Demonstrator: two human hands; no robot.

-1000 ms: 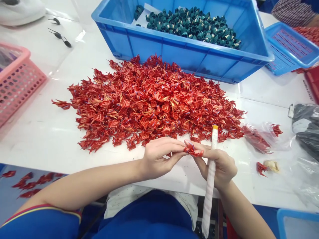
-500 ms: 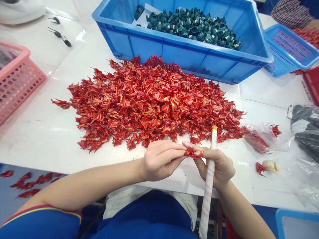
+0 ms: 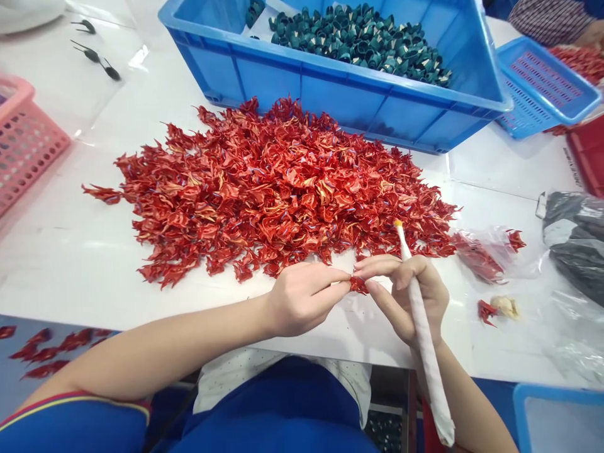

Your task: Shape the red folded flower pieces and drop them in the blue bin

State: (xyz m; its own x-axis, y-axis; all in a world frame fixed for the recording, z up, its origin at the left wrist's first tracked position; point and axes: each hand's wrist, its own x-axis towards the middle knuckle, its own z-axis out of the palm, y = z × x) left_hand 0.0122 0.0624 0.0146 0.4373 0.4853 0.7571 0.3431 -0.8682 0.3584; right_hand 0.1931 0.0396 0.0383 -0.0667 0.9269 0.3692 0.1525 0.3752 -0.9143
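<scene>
In front of my body, my left hand [image 3: 302, 299] is closed, pinching a small shiny red petal-like piece [image 3: 359, 285] between thumb and fingertips. My right hand [image 3: 415, 292] faces it, its fingertips right by the same piece; whether they touch it I cannot tell. A white-wrapped stick [image 3: 423, 333] with a yellow tip lies tilted in the right hand, held between the fingers, its tip pointing away from me. Just beyond both hands spreads a large heap of similar red pieces [image 3: 283, 189] on the white table [image 3: 94, 264].
Behind the heap stands a big blue crate [image 3: 349, 94] with dark green curled pieces [image 3: 358, 41]. A pink basket [image 3: 33, 145] is on the left, a small blue basket [image 3: 547, 88] at the back right. Plastic bags [image 3: 491, 255] lie right. Another person's sleeve [image 3: 547, 22] shows top right.
The white-wrapped stick has swung, its lower end moving right and its tip slightly left. My right thumb and fingers have spread away from the red piece, which the left hand still pinches.
</scene>
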